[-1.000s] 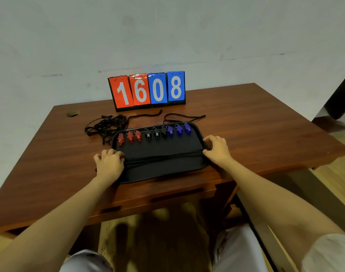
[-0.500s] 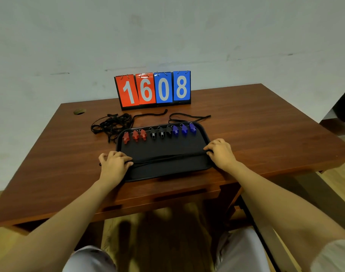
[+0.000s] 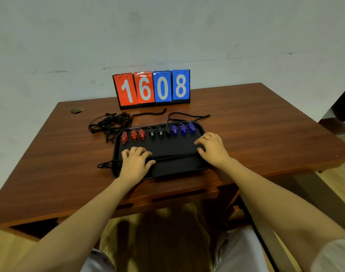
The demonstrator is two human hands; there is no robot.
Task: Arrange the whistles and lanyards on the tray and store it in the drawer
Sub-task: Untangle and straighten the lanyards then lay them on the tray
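Observation:
A black tray (image 3: 187,169) lies near the table's front edge. Along its far side runs a row of whistles: three red (image 3: 133,135), three black (image 3: 160,132), three blue (image 3: 183,128). A black lanyard (image 3: 173,157) lies stretched across the tray's middle, and its looped end (image 3: 107,164) hangs over the left rim. My left hand (image 3: 135,162) rests on the tray's left part with fingers curled on the lanyard. My right hand (image 3: 213,149) sits on the right part, also curled on the lanyard's other end.
A tangled pile of black lanyards (image 3: 111,124) lies on the table behind the tray's left corner, and one loose lanyard (image 3: 187,115) lies behind its right. A flip scoreboard (image 3: 152,88) reading 1608 stands at the back. The drawer front (image 3: 167,196) shows below the table edge.
Both hands have slid inward from the tray's side rims onto its surface, keeping the lanyard stretched between them. The view has shifted slightly.

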